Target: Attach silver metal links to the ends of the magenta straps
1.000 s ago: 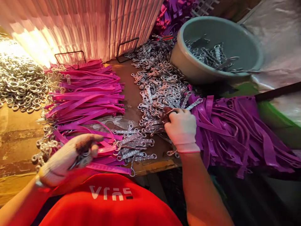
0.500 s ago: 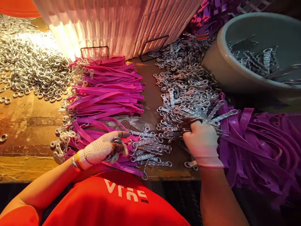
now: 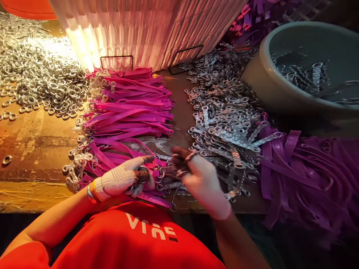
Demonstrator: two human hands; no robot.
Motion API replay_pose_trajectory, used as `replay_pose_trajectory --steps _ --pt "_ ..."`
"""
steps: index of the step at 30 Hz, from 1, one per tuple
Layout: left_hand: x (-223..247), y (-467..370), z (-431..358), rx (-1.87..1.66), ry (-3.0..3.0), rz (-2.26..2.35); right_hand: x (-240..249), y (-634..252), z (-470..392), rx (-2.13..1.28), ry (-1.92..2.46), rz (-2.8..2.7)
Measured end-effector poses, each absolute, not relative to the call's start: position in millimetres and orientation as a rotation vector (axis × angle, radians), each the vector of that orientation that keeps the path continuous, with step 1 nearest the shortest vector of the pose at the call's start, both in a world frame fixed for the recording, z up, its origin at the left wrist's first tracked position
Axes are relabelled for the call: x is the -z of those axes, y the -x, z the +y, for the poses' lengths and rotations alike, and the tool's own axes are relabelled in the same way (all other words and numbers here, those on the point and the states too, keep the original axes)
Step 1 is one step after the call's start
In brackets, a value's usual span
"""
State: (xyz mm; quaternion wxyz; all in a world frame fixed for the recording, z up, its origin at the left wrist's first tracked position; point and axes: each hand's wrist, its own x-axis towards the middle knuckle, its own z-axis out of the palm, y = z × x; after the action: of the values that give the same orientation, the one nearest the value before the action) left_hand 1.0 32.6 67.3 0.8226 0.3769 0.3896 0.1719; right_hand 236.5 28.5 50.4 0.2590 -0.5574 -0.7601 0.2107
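My left hand (image 3: 119, 177), in a dotted white glove with dark fingertips, is closed around several metal rings (image 3: 143, 170). Below and beside it lie pink straps (image 3: 127, 119) with small metal links on their left ends. Motion blurs my right hand (image 3: 203, 183), gloved too, its dark fingers curled above twisted metal links (image 3: 174, 185) just right of the left hand. What those fingers pinch is not clear. A large heap of similar metal links (image 3: 221, 116) lies behind and right of this hand.
Loose rings (image 3: 56, 86) are piled at the left. A ribbed, pale panel (image 3: 134, 33) stands at the back. On the right are a grey tub (image 3: 263, 74) with links inside and a heap of purple straps (image 3: 311, 175). The table's front edge (image 3: 33, 198) runs near my body.
My right hand has come left from the heap of metal links to beside my left hand. Links at the heap's front have shifted. The left hand stays in place, still holding rings.
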Motion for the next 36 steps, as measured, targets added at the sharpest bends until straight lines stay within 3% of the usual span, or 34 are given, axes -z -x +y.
replay_pose_trajectory --steps 5,8,16,30,36 --pt "-60 -9 36 -0.517 -1.063 0.835 -62 -188 23 -0.978 1.197 -2.101" --pt "-62 -12 37 -0.628 -0.989 0.883 -61 -184 25 -1.051 1.237 -1.891" --pt "-57 -15 28 -0.71 -0.689 1.014 -44 -179 17 -0.729 1.477 -1.637" --pt "-48 -4 33 -0.601 -0.917 1.055 -58 -186 23 -0.268 1.409 -2.561" --pt "-59 -8 90 -0.377 -1.969 1.364 -40 -204 22 -0.26 1.618 -2.234"
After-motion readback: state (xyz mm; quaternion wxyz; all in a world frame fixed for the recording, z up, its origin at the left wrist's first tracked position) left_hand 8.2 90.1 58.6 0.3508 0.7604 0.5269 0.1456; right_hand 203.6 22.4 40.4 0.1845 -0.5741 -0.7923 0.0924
